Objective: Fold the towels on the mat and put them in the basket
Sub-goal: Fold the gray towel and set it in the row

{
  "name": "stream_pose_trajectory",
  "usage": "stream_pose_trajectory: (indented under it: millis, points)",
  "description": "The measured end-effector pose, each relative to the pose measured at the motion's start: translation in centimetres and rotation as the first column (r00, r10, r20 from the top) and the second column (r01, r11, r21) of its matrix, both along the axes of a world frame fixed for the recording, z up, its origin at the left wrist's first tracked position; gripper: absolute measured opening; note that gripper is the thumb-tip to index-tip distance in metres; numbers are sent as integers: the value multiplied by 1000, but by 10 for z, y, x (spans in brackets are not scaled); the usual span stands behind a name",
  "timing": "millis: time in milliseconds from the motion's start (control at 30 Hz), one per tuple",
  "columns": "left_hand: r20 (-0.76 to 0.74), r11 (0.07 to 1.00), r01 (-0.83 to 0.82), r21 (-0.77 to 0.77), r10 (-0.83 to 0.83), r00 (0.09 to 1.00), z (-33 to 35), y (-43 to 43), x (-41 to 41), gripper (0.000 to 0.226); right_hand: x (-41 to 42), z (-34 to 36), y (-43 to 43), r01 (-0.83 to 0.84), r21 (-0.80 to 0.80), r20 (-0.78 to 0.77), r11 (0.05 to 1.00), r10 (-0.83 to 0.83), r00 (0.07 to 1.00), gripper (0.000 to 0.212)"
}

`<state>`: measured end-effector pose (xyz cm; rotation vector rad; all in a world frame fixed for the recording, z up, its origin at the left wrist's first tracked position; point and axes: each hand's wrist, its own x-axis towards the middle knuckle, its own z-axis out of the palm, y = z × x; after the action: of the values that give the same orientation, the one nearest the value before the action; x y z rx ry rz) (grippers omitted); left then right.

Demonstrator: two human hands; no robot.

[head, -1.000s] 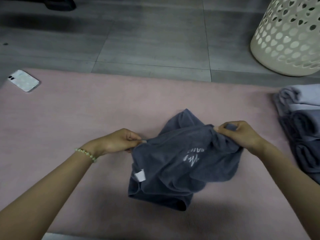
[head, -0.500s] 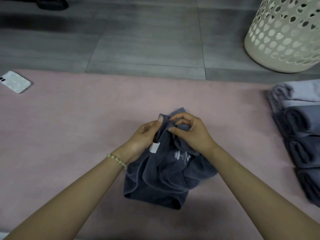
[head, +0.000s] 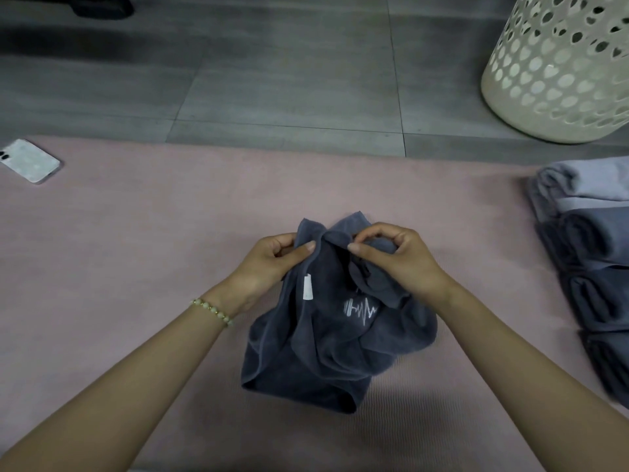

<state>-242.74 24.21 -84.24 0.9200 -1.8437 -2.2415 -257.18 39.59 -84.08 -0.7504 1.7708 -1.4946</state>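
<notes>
A dark grey towel [head: 326, 349] with a white embroidered logo and a small white tag lies bunched in the middle of the pink mat [head: 136, 267]. My left hand [head: 272, 264] pinches its upper edge on the left. My right hand [head: 394, 257] pinches the same upper edge just to the right, thumb and fingers curled over the cloth. The two hands are close together at the towel's far end. A cream perforated basket [head: 558, 69] stands on the floor at the far right.
Several rolled grey towels [head: 592, 267] are stacked along the mat's right edge. A white phone [head: 29, 160] lies at the mat's far left corner. Grey tiled floor stretches beyond the mat, with a dark object at the top left.
My hands, spread apart along the towel's edge a second ago, have come together at its far end. The towel has bunched up between them.
</notes>
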Motion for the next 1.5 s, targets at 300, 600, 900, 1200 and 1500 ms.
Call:
stream_pose_trajectory:
  millis: [300, 600, 900, 1200, 1500]
  points:
    - [16, 974, -17, -225, 21, 1000, 12, 5, -6, 51, 6, 12, -9, -70, -21, -38, 997, 69, 997, 8]
    - [-8, 951, 136, -278, -144, 989, 20, 17, -11, 48, 13, 12, -25, 25, -76, -96, 997, -32, 995, 7]
    - [-91, 903, 1, -429, -44, 995, 44, 19, -11, 39, 17, 45, -14, 178, -52, -49, 983, -181, 982, 12]
    - [-257, 764, -524, -375, 458, 851, 173, -60, 46, 31, -21, 171, 97, -41, 276, -141, 960, 82, 987, 46]
    - [-347, 673, -497, -548, 358, 867, 302, -69, 143, 23, 23, 292, 121, 143, -7, -257, 990, -140, 956, 18]
